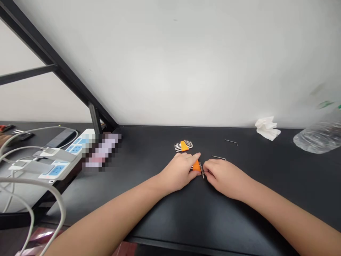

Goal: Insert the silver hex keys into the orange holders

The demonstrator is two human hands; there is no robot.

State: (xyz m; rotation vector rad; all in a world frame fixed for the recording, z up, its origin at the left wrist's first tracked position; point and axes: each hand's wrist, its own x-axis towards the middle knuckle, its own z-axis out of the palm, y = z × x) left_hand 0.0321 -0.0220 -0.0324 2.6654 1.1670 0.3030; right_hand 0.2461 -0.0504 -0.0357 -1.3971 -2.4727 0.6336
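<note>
My left hand point(181, 171) is closed around an orange hex key holder point(196, 166), with thumb and index finger along its sides. Metal hex keys point(202, 171) stick out at the holder's right end. Right beside them, my right hand point(221, 177) has its fingers curled together; what they pinch, if anything, is hidden. A loose hex key point(218, 157) lies just behind my right hand, its bent end close to the knuckles. Farther back on the black table rests another loose hex key point(231, 142). Beyond my left hand lies a second orange holder point(184, 145) filled with several hex keys.
A crumpled white tissue point(268, 128) and a clear plastic bottle point(319, 137) lie at the back right, near the wall. On the left are a power strip point(62, 161) with plugs and white cables, a phone point(62, 138) and a black metal frame point(71, 81). A blurred-out item point(102, 151) lies beside the strip.
</note>
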